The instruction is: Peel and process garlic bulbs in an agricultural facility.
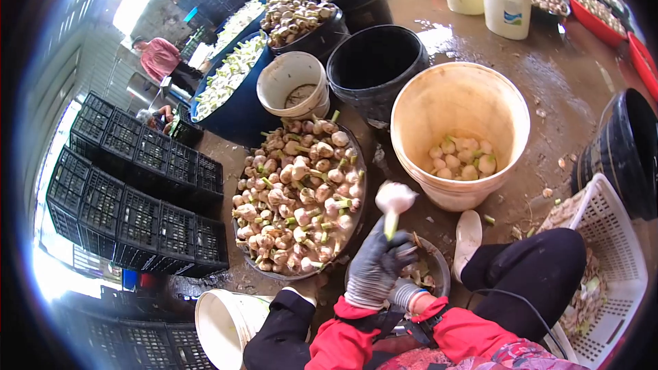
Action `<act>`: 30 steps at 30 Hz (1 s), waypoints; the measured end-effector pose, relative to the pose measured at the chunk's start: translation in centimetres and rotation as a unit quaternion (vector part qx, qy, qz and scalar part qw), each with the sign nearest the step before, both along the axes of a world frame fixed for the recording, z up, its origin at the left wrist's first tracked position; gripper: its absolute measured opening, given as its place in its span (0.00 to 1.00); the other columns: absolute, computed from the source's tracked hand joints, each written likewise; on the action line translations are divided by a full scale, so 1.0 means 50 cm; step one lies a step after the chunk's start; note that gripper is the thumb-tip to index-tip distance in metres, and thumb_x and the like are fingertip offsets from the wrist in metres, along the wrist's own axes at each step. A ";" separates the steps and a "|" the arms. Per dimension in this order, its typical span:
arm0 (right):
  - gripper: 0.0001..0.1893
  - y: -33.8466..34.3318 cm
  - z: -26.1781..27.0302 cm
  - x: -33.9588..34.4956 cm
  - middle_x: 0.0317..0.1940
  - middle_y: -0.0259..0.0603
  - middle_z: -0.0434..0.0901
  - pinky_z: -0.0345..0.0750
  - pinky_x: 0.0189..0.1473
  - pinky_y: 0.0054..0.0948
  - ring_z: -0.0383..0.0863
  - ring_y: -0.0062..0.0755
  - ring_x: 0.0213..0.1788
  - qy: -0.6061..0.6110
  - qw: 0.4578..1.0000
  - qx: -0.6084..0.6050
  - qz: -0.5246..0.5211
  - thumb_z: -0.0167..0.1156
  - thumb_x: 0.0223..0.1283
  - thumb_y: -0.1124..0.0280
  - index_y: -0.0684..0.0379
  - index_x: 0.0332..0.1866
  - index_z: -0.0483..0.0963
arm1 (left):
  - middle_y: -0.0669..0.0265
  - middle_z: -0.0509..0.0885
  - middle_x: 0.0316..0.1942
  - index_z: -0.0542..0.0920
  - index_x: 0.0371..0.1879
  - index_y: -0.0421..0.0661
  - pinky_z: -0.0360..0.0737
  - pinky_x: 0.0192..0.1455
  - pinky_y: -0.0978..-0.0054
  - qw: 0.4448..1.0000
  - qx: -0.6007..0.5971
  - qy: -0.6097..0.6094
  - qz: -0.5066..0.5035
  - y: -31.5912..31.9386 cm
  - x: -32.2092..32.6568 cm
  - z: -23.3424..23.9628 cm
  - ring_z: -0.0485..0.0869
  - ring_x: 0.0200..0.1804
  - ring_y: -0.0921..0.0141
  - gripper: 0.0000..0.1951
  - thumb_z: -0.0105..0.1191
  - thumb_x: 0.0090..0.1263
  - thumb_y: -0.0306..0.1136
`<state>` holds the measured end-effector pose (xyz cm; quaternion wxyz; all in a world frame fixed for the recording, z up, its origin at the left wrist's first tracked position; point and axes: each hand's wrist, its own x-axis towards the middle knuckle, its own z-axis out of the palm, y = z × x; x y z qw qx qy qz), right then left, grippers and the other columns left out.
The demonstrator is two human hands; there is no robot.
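Note:
My left hand [372,262], in a grey knitted glove, grips a garlic bulb [395,196] by its green stem, with the pale head pointing up and away from me. Close beneath it is my right hand [406,290], gloved too; its fingers are mostly hidden, so what it holds cannot be made out. Under both hands sits a dark basin [442,272] with garlic scraps in it. Ahead to the left, a wide tub [363,174] is heaped with unpeeled garlic bulbs [293,195]. A large off-white bucket [437,105] ahead to the right has cleaned bulbs [465,158] at its bottom.
A white plastic basket [622,267] with garlic skins stands by my right knee. At left, a white bucket [221,324] is tipped over near stacked black crates [139,226]. Beyond are a black bucket [375,92] and a blue tub [231,118]. Two people work far left.

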<state>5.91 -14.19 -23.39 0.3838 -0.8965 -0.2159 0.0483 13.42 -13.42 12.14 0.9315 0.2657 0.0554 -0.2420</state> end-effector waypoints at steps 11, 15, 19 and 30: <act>0.22 0.000 0.348 0.057 0.42 0.50 0.79 0.72 0.50 0.35 0.77 0.48 0.45 0.352 0.923 0.075 0.136 0.52 0.57 0.49 0.57 0.46 0.77 | 0.52 0.74 0.50 0.80 0.43 0.48 0.69 0.57 0.64 0.333 0.930 -0.117 0.103 0.481 0.185 -0.225 0.72 0.53 0.56 0.14 0.54 0.56 0.29; 0.24 0.004 0.348 0.052 0.48 0.51 0.76 0.70 0.54 0.34 0.75 0.48 0.51 0.355 0.927 0.061 0.102 0.55 0.55 0.53 0.56 0.53 0.72 | 0.55 0.70 0.57 0.73 0.54 0.64 0.62 0.62 0.55 0.239 0.952 0.015 -0.189 0.542 0.233 -0.229 0.65 0.61 0.54 0.23 0.56 0.56 0.39; 0.24 0.000 0.349 0.055 0.46 0.51 0.77 0.71 0.53 0.34 0.76 0.47 0.49 0.348 0.930 0.084 0.088 0.55 0.55 0.53 0.57 0.52 0.73 | 0.55 0.71 0.55 0.74 0.53 0.64 0.63 0.62 0.56 0.242 0.938 0.088 -0.233 0.538 0.254 -0.219 0.66 0.61 0.55 0.22 0.57 0.55 0.42; 0.19 0.002 0.462 0.085 0.45 0.42 0.79 0.72 0.51 0.23 0.77 0.26 0.47 0.322 0.823 0.447 -0.139 0.59 0.56 0.70 0.65 0.52 0.71 | 0.64 0.77 0.43 0.69 0.54 0.39 0.77 0.47 0.78 0.854 0.517 0.007 0.055 0.345 -0.058 -0.124 0.78 0.43 0.72 0.31 0.65 0.47 0.23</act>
